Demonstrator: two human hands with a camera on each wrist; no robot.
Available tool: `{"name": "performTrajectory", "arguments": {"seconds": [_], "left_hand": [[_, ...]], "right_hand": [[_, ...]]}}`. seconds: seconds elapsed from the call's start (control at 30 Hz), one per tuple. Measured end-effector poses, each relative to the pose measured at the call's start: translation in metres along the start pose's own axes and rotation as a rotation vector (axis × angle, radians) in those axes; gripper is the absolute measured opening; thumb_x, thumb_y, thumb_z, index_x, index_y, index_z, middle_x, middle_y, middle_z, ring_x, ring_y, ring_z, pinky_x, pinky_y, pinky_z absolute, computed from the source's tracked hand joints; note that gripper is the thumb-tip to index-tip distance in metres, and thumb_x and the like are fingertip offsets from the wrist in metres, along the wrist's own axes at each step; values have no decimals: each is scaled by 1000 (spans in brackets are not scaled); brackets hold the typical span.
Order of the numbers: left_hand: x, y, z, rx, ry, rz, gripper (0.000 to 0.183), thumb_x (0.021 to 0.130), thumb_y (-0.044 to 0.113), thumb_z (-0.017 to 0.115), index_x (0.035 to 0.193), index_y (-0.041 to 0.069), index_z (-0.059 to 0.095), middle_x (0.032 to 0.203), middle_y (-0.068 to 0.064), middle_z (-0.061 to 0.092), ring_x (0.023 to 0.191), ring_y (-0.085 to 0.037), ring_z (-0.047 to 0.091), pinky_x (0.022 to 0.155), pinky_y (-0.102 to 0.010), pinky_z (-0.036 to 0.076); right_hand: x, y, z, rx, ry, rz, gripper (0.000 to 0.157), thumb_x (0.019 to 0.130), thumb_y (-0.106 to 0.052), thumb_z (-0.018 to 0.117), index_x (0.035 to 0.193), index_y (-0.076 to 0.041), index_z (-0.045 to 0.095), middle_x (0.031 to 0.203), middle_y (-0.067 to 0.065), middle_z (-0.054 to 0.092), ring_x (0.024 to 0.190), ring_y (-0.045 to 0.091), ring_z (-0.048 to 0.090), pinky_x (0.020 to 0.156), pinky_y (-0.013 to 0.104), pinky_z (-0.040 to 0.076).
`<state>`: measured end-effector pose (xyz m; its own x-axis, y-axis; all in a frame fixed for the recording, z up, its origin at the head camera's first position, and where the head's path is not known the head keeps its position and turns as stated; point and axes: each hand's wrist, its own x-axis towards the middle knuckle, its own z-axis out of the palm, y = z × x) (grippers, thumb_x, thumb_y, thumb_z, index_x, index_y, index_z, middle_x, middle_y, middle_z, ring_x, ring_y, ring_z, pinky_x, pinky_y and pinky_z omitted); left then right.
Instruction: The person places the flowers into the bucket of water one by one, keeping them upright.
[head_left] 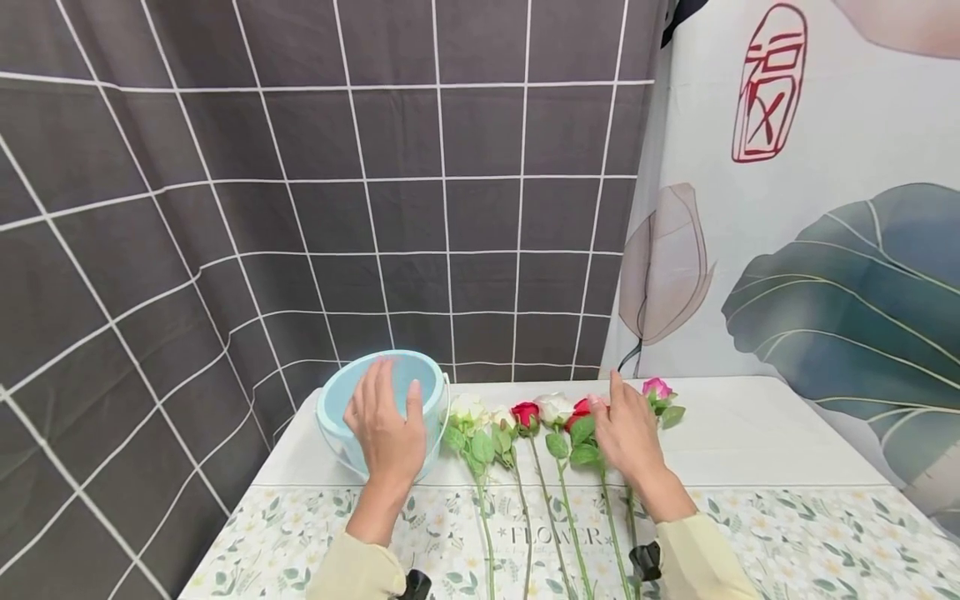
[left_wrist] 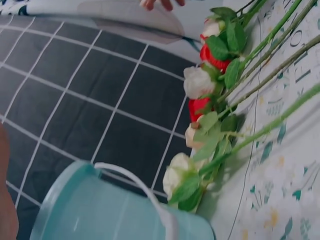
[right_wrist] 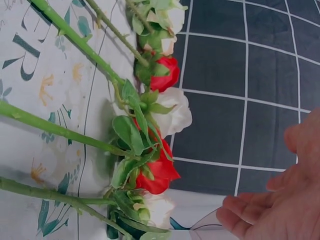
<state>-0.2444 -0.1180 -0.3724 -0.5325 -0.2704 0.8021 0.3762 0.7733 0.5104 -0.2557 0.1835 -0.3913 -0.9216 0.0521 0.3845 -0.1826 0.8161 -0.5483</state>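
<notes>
My left hand [head_left: 390, 429] hovers in front of a light blue bucket [head_left: 335, 404], its fingers raised and extended, holding nothing. The bucket stands upright at the left, and its white handle [left_wrist: 137, 182] hangs on the side toward the flowers. Several long-stemmed artificial roses lie in a row to its right, among them a white rose [head_left: 467, 410], a red rose [head_left: 526, 414] and another white rose [head_left: 554, 408]. Over the right end of the row is my right hand [head_left: 632, 433], fingers loosely extended, without a grip on anything. It partly covers a second red rose [right_wrist: 157, 172] in the head view.
A pink flower [head_left: 657, 388] with green leaves lies past my right hand. The stems run toward me over a floral-printed cloth [head_left: 787, 533] on the table. Behind hang a dark gridded curtain [head_left: 480, 217] and a white leaf-printed curtain [head_left: 697, 333].
</notes>
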Motion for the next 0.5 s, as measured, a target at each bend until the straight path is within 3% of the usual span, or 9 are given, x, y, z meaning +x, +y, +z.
{"name": "performTrajectory", "arguments": {"seconds": [0.3,0.5], "left_hand": [[0,-22,-14,61,51,-141,50,94,19,57,138,-1,45,150,-17,34,137,-37,27,104,-58,17],[-1,-33,-24,80,32,-281,55,98,21,51,146,1,33,155,-17,23,141,-36,16,105,-57,15]], "right_hand": [[0,5,-3,73,-8,53,63,106,-29,35,148,13,14,136,43,35,129,55,32,109,61,25],[0,5,-9,71,-45,118,65,106,-34,32,149,11,10,141,43,28,131,56,27,109,63,22]]}}
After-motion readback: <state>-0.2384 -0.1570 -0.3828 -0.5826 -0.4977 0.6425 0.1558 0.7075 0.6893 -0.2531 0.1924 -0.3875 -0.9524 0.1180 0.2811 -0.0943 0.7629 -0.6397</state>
